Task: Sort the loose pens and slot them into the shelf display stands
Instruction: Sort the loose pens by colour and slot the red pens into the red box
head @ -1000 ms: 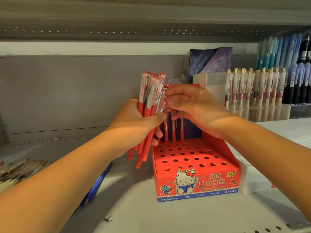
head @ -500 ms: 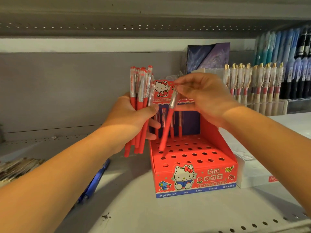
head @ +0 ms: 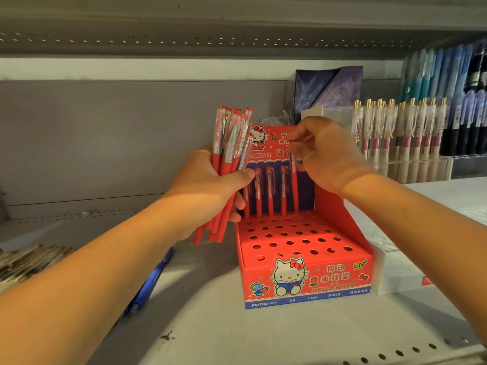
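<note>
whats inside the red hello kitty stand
Five or so red pens stand in its back row of holes, the right hand pinching the rightmost. Other holes are empty. Below the perforated top nothing shows; the left hand partly covers the leftmost pen.

A: What does the left hand hold?

B: A bundle of red plastic pens with clear upper barrels. It is gripped round the middle, roughly upright, with the lower ends sticking out under the fist.

A: And the stand?

B: The red cardboard display stand with a perforated top sits just right of that hand, below the right hand. Most holes are empty. A row of red pens stands upright along the back holes, between the two hands.

A: Anything in the right fingers?

B: One more red pen, pinched at its top. It is upright at the right end of that row, with its lower end at the back holes.
</note>
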Demonstrator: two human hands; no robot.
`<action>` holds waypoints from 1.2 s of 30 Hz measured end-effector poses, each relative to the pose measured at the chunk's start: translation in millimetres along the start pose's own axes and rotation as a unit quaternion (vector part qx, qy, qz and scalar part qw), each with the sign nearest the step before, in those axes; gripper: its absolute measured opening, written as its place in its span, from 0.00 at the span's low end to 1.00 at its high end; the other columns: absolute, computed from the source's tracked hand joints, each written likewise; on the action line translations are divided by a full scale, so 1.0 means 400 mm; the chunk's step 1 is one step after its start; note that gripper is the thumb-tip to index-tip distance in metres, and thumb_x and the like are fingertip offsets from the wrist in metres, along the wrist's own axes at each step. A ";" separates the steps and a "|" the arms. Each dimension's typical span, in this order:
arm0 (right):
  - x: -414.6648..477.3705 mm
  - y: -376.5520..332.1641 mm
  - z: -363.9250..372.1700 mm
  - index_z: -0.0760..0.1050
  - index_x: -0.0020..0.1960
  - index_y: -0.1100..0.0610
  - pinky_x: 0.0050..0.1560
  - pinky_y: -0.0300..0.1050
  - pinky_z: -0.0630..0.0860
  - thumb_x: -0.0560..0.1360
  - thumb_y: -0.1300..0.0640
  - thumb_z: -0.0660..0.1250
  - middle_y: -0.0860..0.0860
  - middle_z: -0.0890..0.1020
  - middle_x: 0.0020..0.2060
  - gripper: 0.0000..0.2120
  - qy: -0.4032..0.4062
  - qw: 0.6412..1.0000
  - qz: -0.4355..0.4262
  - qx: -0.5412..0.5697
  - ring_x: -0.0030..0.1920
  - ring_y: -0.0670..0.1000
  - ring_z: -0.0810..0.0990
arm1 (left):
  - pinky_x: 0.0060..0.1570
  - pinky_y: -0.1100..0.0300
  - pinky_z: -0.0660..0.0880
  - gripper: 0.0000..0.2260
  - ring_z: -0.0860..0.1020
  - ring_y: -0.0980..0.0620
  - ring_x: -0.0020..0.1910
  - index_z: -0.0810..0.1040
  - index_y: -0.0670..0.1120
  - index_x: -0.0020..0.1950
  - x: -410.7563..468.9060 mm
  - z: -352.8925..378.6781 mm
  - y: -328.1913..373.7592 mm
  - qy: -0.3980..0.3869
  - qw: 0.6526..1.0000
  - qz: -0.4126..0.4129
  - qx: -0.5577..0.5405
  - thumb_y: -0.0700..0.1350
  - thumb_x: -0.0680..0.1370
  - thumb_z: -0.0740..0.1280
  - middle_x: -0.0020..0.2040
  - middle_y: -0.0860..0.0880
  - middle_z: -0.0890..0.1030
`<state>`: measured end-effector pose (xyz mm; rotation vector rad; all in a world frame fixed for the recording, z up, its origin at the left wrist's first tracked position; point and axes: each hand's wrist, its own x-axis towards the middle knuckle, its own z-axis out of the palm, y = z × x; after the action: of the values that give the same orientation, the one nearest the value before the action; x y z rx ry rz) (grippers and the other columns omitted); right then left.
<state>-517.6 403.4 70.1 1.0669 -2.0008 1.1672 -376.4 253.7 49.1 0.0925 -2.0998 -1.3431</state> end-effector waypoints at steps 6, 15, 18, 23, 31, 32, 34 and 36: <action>0.004 -0.005 -0.005 0.78 0.47 0.53 0.51 0.50 0.81 0.78 0.65 0.66 0.46 0.77 0.44 0.07 -0.008 1.000 0.018 0.014 0.47 0.48 0.79 | 0.25 0.59 0.77 0.05 0.80 0.47 0.24 0.76 0.50 0.48 0.000 -0.003 0.001 -0.006 1.000 -0.001 0.007 0.44 0.77 0.71 0.28 0.45 0.81; -0.013 -0.013 0.006 0.77 0.60 0.54 0.60 0.46 0.75 0.77 0.68 0.62 0.57 0.78 0.60 0.16 -0.102 0.981 0.067 -0.152 0.57 0.57 0.78 | 0.25 0.59 0.76 0.04 0.78 0.48 0.23 0.76 0.47 0.48 -0.002 0.000 0.001 -0.019 1.000 -0.006 -0.007 0.44 0.77 0.71 0.27 0.45 0.80; -0.018 -0.024 0.000 0.76 0.63 0.55 0.62 0.46 0.73 0.77 0.68 0.62 0.57 0.77 0.62 0.18 -0.125 0.974 0.064 -0.179 0.59 0.58 0.77 | 0.26 0.59 0.76 0.05 0.78 0.48 0.23 0.76 0.46 0.49 -0.004 0.000 0.003 -0.024 0.999 -0.009 -0.023 0.43 0.77 0.71 0.28 0.45 0.80; -0.019 -0.030 -0.006 0.77 0.61 0.59 0.57 0.45 0.75 0.77 0.67 0.63 0.58 0.79 0.58 0.14 -0.142 0.961 0.046 -0.233 0.55 0.57 0.78 | 0.26 0.59 0.76 0.06 0.78 0.49 0.23 0.77 0.44 0.49 -0.006 0.001 -0.001 -0.032 0.999 -0.005 -0.030 0.43 0.77 0.71 0.27 0.45 0.79; -0.007 -0.016 -0.001 0.77 0.61 0.56 0.61 0.45 0.73 0.77 0.62 0.64 0.53 0.76 0.59 0.13 -0.105 0.973 0.001 -0.203 0.58 0.53 0.76 | 0.24 0.60 0.76 0.06 0.78 0.49 0.22 0.76 0.44 0.46 -0.012 0.004 0.001 -0.055 0.998 -0.015 -0.026 0.43 0.76 0.72 0.27 0.45 0.80; -0.005 -0.022 -0.003 0.78 0.59 0.54 0.60 0.44 0.74 0.76 0.62 0.65 0.51 0.78 0.58 0.13 -0.084 0.988 0.013 -0.127 0.57 0.51 0.77 | 0.24 0.60 0.76 0.06 0.78 0.50 0.22 0.76 0.44 0.46 -0.013 0.004 0.002 -0.057 0.998 -0.015 -0.028 0.42 0.76 0.72 0.27 0.45 0.79; -0.009 -0.048 -0.009 0.80 0.53 0.51 0.52 0.42 0.79 0.75 0.63 0.67 0.50 0.84 0.50 0.10 -0.101 0.986 0.065 0.115 0.51 0.48 0.82 | 0.24 0.60 0.76 0.05 0.78 0.50 0.22 0.76 0.44 0.46 -0.013 0.005 0.003 -0.062 0.997 -0.015 -0.037 0.41 0.76 0.72 0.27 0.46 0.79; -0.018 -0.071 -0.005 0.80 0.49 0.53 0.40 0.41 0.80 0.75 0.65 0.69 0.53 0.86 0.43 0.08 -0.153 0.936 0.102 0.299 0.44 0.51 0.85 | 0.25 0.59 0.76 0.05 0.78 0.50 0.23 0.76 0.45 0.45 -0.013 0.005 0.002 -0.065 0.997 -0.014 -0.045 0.41 0.76 0.72 0.27 0.46 0.79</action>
<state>-489.4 399.1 77.4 1.4277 -2.0738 1.9001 -373.3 257.6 46.7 -0.0033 -2.1485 -1.4949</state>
